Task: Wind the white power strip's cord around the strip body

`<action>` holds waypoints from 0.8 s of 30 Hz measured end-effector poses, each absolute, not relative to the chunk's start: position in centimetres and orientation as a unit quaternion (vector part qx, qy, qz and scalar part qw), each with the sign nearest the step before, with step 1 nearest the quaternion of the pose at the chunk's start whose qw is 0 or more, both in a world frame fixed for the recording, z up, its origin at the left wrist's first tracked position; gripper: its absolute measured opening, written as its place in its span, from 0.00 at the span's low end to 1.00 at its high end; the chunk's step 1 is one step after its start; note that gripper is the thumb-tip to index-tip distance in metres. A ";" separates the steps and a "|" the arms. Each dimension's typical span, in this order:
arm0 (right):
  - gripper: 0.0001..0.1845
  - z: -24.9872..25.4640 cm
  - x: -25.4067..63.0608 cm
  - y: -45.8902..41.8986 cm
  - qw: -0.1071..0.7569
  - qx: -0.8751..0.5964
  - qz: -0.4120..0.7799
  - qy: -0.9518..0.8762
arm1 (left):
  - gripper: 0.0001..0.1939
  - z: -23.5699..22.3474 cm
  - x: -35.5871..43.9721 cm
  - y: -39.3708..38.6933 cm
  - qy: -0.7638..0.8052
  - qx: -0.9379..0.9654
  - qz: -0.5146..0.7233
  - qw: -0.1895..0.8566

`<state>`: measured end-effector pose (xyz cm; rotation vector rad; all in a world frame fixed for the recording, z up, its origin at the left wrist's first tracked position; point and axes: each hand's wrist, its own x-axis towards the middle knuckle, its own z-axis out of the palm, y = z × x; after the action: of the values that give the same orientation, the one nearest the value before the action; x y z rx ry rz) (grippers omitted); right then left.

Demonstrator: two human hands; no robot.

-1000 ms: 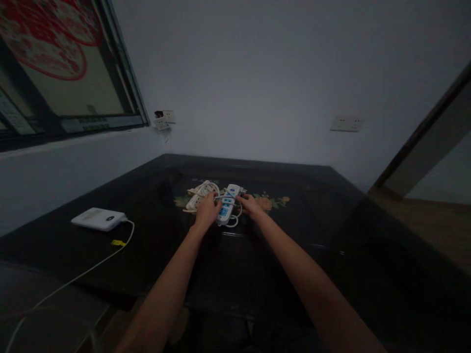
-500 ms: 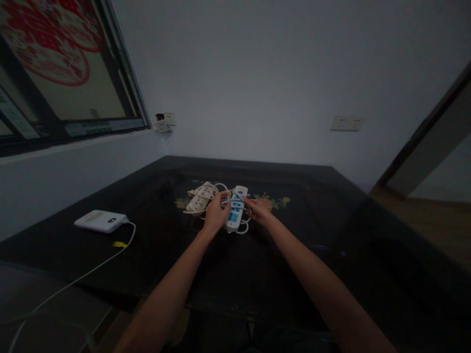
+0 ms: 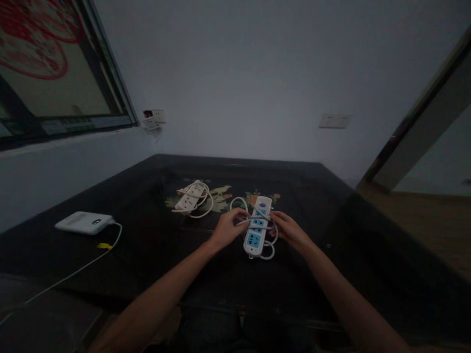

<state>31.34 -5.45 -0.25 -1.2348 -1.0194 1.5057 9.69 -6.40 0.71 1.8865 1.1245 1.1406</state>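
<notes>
A white power strip (image 3: 259, 225) with blue socket faces is between my two hands, its grey-white cord wound around it. My left hand (image 3: 230, 226) pinches the cord loops at the strip's left side. On the opposite side, the fingers of my right hand (image 3: 289, 229) are closed on the strip's edge and the cord there. Loops of cord stick out at the upper left and lower right. Farther left, a second, cream-coloured power strip (image 3: 190, 197) lies on the black table (image 3: 217, 274) with its own cord coiled about it, touched by neither hand.
At the left of the table lies a white power bank (image 3: 84, 223) with a white cable (image 3: 73, 274) running off the near edge. A yellow tag (image 3: 105, 245) is beside the cable. Wall sockets (image 3: 335, 120) are behind the table, and a window (image 3: 62, 73) is at the left.
Both hands have brought the blue-socketed power strip nearer and to the right, away from the cream one. The cream strip now lies apart. The view has shifted slightly right.
</notes>
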 end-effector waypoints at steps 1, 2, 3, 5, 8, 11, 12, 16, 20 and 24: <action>0.10 -0.1 31.5 -5.8 0.454 -0.503 0.610 -0.412 | 0.10 0.7 9.8 -6.5 0.428 0.721 0.432 0.333; 0.10 -0.1 31.7 -6.1 0.453 -0.504 0.609 -0.412 | 0.11 0.7 9.8 -6.6 0.427 0.721 0.429 0.338; 0.11 0.0 31.7 -6.3 0.453 -0.505 0.608 -0.412 | 0.11 0.7 9.9 -6.6 0.427 0.720 0.426 0.342; 0.11 0.1 31.8 -6.5 0.455 -0.507 0.605 -0.412 | 0.11 0.7 9.8 -6.6 0.428 0.719 0.423 0.349; 0.10 0.1 31.9 -6.5 0.459 -0.509 0.599 -0.414 | 0.12 0.6 9.8 -6.4 0.431 0.717 0.421 0.351; 0.11 0.0 32.1 -6.5 0.469 -0.508 0.590 -0.418 | 0.14 0.4 9.8 -6.3 0.436 0.716 0.422 0.345; 0.11 0.0 32.2 -6.5 0.473 -0.507 0.586 -0.420 | 0.16 0.2 9.8 -6.2 0.437 0.716 0.423 0.342; 0.12 -0.1 32.1 -6.4 0.492 -0.494 0.570 -0.435 | 0.22 -0.4 9.6 -5.7 0.440 0.718 0.429 0.327; 0.14 -0.3 31.9 -6.4 0.506 -0.472 0.561 -0.455 | 0.19 -1.1 9.3 -5.2 0.439 0.731 0.423 0.308; 0.16 -0.6 32.0 -6.4 0.515 -0.459 0.542 -0.480 | 0.17 -1.1 9.0 -5.0 0.435 0.746 0.415 0.285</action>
<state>31.98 -6.44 -0.63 -1.1026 -1.1543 1.3021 9.02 -5.04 -1.09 1.9964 1.1642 1.1105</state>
